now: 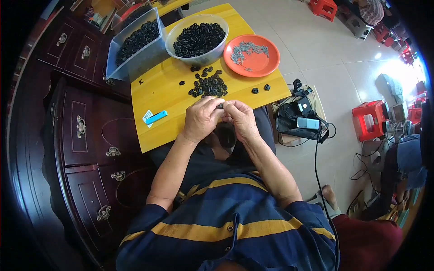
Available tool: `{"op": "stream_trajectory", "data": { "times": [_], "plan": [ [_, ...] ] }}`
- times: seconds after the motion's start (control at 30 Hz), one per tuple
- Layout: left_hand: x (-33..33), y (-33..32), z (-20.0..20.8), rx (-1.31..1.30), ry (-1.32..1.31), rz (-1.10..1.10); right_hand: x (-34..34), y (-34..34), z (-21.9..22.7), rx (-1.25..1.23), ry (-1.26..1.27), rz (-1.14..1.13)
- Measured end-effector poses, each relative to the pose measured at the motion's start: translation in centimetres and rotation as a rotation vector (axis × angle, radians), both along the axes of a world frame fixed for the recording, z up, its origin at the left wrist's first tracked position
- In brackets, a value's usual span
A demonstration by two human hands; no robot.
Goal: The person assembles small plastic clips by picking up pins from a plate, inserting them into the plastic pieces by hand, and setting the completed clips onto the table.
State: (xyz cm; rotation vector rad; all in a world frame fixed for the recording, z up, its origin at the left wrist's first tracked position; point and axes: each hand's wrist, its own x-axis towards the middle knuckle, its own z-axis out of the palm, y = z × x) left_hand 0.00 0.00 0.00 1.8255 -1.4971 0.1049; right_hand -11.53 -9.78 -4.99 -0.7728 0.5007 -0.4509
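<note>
My left hand (pixel 201 118) and my right hand (pixel 242 118) meet at the near edge of the yellow table (pixel 174 122). Between their pinched fingertips is a small black plastic part (pixel 220 106), mostly covered by the fingers. Just beyond them lies a loose pile of black oval parts (pixel 211 84) with holes. To the right sit two blockier black pieces (pixel 255 91). An orange plate (pixel 274 63) at the far right holds small grey pins (pixel 247 50). Next to it a clear round bowl (pixel 181 58) is heaped with glossy black parts (pixel 199 38).
A bluish clear bin (pixel 129 64) of black parts stands at the far left. A light-blue utility knife (pixel 156 118) lies on a paper label. Dark drawers (pixel 74 126) line the left. Right, on the floor, are cables, a black bag (pixel 294 119) and a red stool (pixel 368 119).
</note>
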Motion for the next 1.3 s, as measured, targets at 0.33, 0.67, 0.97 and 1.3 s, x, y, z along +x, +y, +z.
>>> {"op": "stream_trajectory", "data": {
  "times": [0.33,0.67,0.97,1.3],
  "plan": [
    [-0.3,-0.5,-0.3,0.025,0.135,-0.037,-0.5,-0.6,-0.3,-0.057,0.01,-0.025],
    [0.7,0.8,-2.0,0.194,0.249,0.158,-3.7,-7.1,0.4,-1.117,0.724,-0.218],
    [1.5,0.9,-3.7,0.19,0.053,0.161,-3.7,-9.2,0.6,-1.276,0.914,-0.254],
    [2.3,0.2,-4.4,0.227,-0.009,0.173,-2.5,-6.3,0.6,-1.2,0.588,-0.341]
  ]
}}
